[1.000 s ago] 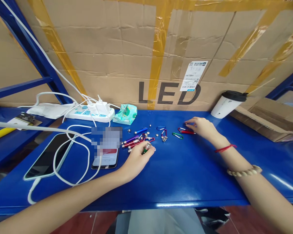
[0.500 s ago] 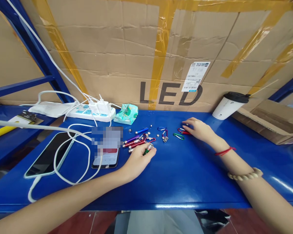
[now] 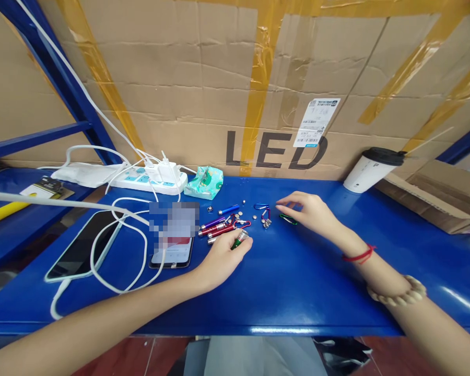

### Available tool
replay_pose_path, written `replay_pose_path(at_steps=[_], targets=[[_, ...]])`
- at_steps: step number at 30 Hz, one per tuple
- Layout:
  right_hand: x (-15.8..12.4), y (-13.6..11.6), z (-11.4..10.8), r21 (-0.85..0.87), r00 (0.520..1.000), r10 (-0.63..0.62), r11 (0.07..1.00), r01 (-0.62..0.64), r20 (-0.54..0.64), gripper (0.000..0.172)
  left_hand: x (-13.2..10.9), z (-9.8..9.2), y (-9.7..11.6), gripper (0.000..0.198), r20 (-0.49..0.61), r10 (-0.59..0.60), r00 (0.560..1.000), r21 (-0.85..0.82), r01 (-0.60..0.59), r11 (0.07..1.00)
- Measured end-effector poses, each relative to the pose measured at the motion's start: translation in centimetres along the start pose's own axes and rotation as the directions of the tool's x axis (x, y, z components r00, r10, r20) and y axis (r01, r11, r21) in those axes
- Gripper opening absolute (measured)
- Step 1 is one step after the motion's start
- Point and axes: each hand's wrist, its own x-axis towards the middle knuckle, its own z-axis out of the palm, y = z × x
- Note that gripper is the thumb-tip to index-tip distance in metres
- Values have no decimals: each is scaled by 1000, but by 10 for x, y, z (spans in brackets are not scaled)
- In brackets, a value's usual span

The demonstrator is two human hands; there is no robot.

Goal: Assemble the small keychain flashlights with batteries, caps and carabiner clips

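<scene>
In my left hand (image 3: pixel 221 261) a small green flashlight (image 3: pixel 241 241) with a silver end is pinched between thumb and fingers. My right hand (image 3: pixel 315 213) hovers with fingers apart over the table, its fingertips just above a green carabiner (image 3: pixel 288 219), partly covering it. A blue carabiner (image 3: pixel 260 206) and a dark red one (image 3: pixel 265 214) lie left of that hand. Beyond my left hand rest a purple flashlight (image 3: pixel 213 223), red flashlights (image 3: pixel 220 231) and a blue tube (image 3: pixel 229 210). Several button cells (image 3: pixel 254 216) and small metal parts (image 3: pixel 266 224) are scattered between the hands.
Two phones, one with its screen lit (image 3: pixel 176 258) and one dark (image 3: pixel 80 248), lie left among white cables. Behind them are a power strip (image 3: pixel 131 181) and a tissue pack (image 3: pixel 204 183). A lidded cup (image 3: pixel 370 175) and an open cardboard box (image 3: pixel 434 201) stand right.
My right hand has moved left, from the red carabiner to over the green one. My left hand keeps its grip on the green flashlight in about the same place.
</scene>
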Motion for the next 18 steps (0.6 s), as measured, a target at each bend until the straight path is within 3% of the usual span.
replay_pose_path(at_steps=[2, 6, 13, 18], targets=[[-4, -17, 4, 123, 993, -93, 989, 83, 75, 29, 0, 1, 1, 27, -3, -5, 1000, 0, 5, 1000], [-9, -31, 14, 176, 984, -131, 978, 109, 118, 25, 0, 2, 1, 28, -10, 4, 1000, 4, -4, 1000], [-7, -27, 16, 257, 987, -63, 966, 23, 146, 24, 0, 1, -1, 27, -14, 2, 1000, -17, -2, 1000], [-6, -19, 11, 313, 968, -77, 950, -1, 237, 24, 0, 2, -2, 30, -16, -23, 1000, -79, 22, 997]])
